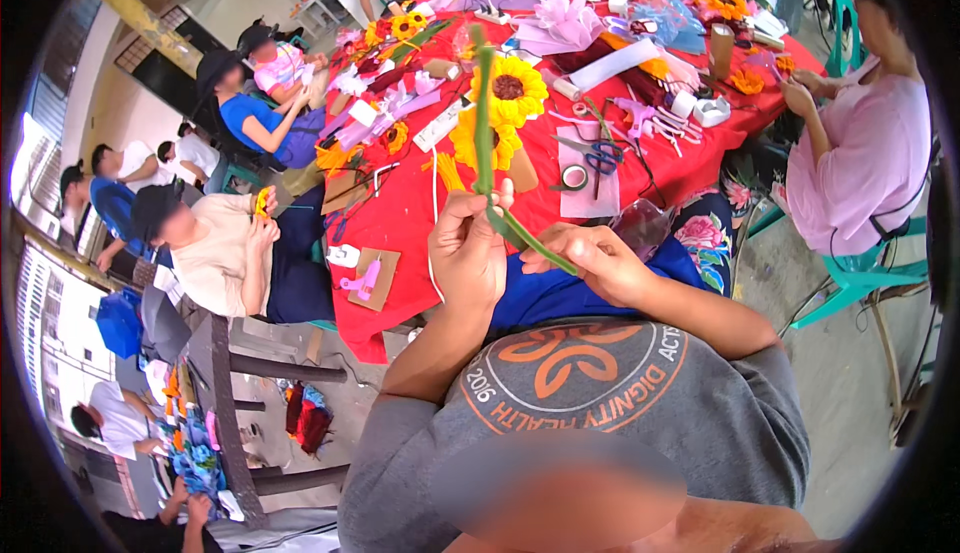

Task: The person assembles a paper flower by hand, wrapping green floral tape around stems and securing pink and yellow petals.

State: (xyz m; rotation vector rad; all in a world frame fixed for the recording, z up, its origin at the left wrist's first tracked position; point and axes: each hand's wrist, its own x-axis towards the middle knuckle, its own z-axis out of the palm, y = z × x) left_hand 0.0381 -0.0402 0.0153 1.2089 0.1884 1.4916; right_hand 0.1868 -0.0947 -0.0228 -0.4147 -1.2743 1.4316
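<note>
A green wrapped flower stem (484, 125) stands upright before me, pinched near its lower part between the fingers of my left hand (474, 241). My right hand (592, 259) grips the end of a green tape strip (536, 244), which slants down from the stem. Behind the stem, yellow sunflowers with brown centres (508, 87) lie on the red tablecloth (397, 230). To the right, scissors with dark blue handles (602, 155) and a roll of tape (574, 177) rest on a pale sheet (589, 200).
A pink glue gun (363, 283) lies on cardboard at the table's near left; another pink glue gun (636, 116) is at the right. A white power strip (441, 125) and its cord cross the cloth. Several people sit around, one in pink (855, 155) on a green chair.
</note>
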